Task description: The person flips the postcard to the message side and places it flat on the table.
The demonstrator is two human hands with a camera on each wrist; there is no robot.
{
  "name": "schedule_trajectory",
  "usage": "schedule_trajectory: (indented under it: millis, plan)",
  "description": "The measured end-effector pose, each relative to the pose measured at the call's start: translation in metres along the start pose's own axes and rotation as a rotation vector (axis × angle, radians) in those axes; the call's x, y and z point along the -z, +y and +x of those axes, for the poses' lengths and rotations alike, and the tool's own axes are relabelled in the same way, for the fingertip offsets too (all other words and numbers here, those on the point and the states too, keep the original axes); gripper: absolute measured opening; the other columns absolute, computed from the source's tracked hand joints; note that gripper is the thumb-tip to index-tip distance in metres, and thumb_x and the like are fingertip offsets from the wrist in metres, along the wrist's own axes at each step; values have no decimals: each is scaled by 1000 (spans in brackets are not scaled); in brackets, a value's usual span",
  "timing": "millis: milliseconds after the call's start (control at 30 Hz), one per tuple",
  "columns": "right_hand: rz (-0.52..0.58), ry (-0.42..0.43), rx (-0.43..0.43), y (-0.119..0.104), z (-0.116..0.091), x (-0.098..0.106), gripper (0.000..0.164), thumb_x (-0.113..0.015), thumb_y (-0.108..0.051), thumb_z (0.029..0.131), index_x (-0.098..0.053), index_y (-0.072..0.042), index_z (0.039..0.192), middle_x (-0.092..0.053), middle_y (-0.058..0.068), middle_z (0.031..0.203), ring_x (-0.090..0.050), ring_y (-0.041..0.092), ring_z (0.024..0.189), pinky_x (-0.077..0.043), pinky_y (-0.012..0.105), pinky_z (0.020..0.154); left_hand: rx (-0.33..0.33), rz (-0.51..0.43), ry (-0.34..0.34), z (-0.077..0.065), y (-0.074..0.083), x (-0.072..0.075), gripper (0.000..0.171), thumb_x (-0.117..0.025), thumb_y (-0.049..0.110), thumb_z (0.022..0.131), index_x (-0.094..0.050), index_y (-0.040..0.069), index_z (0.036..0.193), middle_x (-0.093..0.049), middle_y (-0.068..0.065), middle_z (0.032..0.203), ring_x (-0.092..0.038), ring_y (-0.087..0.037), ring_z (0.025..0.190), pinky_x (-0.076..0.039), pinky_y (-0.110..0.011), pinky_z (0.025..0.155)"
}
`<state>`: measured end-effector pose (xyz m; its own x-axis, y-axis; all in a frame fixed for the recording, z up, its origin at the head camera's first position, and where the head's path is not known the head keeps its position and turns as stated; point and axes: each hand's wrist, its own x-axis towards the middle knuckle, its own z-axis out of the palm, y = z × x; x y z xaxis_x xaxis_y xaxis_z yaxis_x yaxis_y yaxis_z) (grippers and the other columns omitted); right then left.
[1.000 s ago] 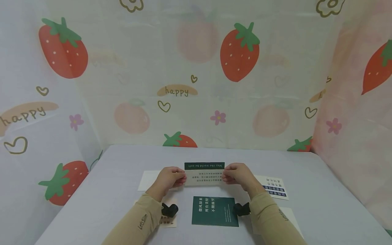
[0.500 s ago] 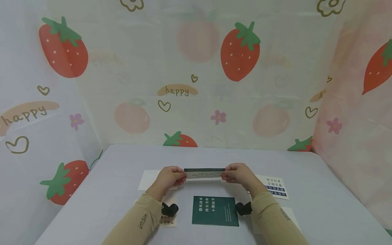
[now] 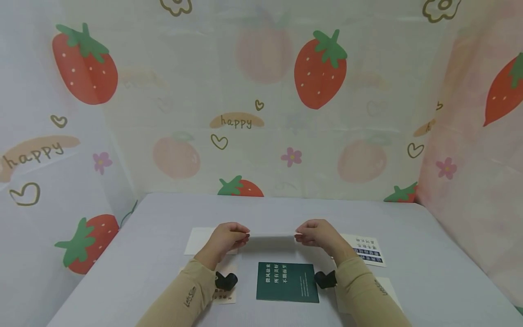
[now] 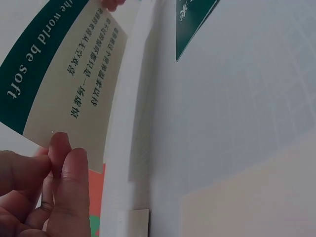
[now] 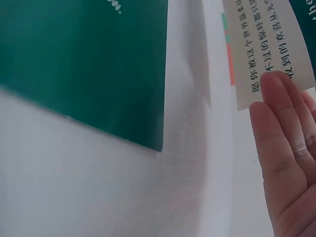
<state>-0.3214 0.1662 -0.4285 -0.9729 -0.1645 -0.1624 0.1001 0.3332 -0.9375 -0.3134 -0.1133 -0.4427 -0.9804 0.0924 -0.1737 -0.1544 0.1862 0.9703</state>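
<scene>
A card (image 3: 271, 235) with a dark green band and dark lettering on a cream part is held up above the table, seen almost edge-on in the head view. My left hand (image 3: 224, 240) pinches one short end of it between thumb and fingers. At the opposite end, my right hand (image 3: 320, 236) pinches it too. Its printed face, reading "the world be soft", shows in the left wrist view as a slightly bowed card (image 4: 74, 84). Below and nearer to me, a green card (image 3: 286, 282) with white lettering lies flat between my forearms.
On the left lie a blank white card (image 3: 199, 240) and a beige printed card (image 3: 225, 297), partly under my left arm. A card with blue strips (image 3: 369, 250) and a pale card (image 3: 388, 287) lie right, partly covered. A strawberry-printed curtain (image 3: 261, 91) encloses the white table (image 3: 122, 272).
The held card has tilted from showing its printed face to nearly edge-on in the head view. Both hands have stayed almost in place, still pinching its ends.
</scene>
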Motion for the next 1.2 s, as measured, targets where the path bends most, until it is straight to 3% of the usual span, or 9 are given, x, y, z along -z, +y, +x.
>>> schedule_trajectory:
  millis: [200, 433, 767, 1200]
  plan:
    - [-43, 48, -14, -1, 0, -2, 13, -67, -12, 82, -68, -3, 90, -66, 8, 88, -64, 19, 78, -54, 32, 73, 7, -13, 16, 1, -1, 0, 15, -54, 7, 89, -66, 0, 96, -62, -10, 85, -60, -17, 74, -53, -29, 70]
    - [-59, 62, -5, -1, 0, -4, 12, -67, -8, 80, -66, -5, 92, -66, 7, 86, -63, 18, 75, -54, 32, 70, -5, -7, 22, 2, -2, -2, 11, -60, 9, 86, -65, 2, 93, -62, -10, 92, -60, -18, 76, -53, -30, 72]
    - [-64, 84, -5, 0, 1, -6, 9, -64, -4, 82, -64, -3, 91, -65, 9, 86, -63, 20, 73, -54, 34, 68, -15, 20, 18, 1, -2, -4, 15, -62, 7, 84, -62, 3, 99, -62, -10, 90, -61, -17, 76, -53, -31, 69]
    - [-46, 105, -46, 0, 5, -10, 14, -60, -1, 83, -58, 2, 97, -65, 12, 85, -65, 21, 73, -55, 36, 68, 10, 3, 96, 4, -3, -10, 29, -62, 6, 84, -55, 7, 113, -63, -11, 90, -62, -19, 74, -54, -31, 67]
